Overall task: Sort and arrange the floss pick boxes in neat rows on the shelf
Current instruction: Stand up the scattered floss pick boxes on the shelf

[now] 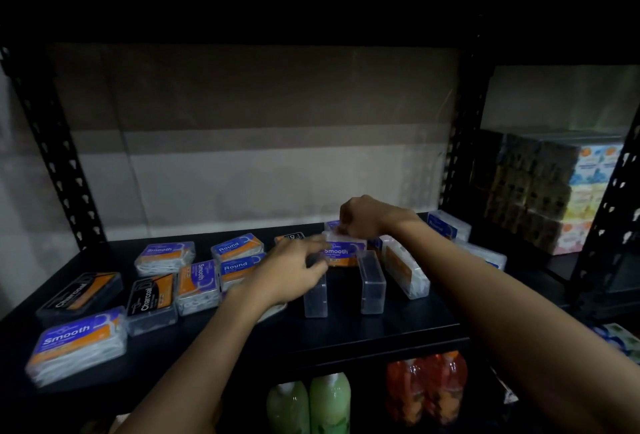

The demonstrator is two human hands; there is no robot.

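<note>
We see the right hand [363, 217] curled over the top of a Smooth box [341, 251], fingers gripping its upper edge just past the centre of the shelf [346, 329]. The left hand [289, 272] reaches in from seven o'clock; its fingertips touch the left end of that same box, the fingers loosely bent, and we cannot tell whether they pinch it or only steady it. The box stands tilted, its blue and orange label facing us.

Directly below the held box, at six o'clock from it, two clear boxes [372, 283] stand on edge side by side, the left one partly hidden by the left hand. At four o'clock from the right hand a white and orange box [403, 265] lies on its side. Further out, at three o'clock, more boxes [448, 225] sit behind the right forearm near the upright post.

At nine o'clock from the hands lie two Round boxes [239, 257], one behind the other, then Smooth boxes [199, 283] standing and lying flat. At eight o'clock two dark Charcoal boxes [150, 302] lie at angles, and at the near left edge a large Smooth box [78, 343] sits tilted.

Below the shelf, at six o'clock, stand green bottles [329, 402] and orange bottles [427, 385]. At two o'clock, on the neighbouring shelf, we see stacked packets [585, 191].
</note>
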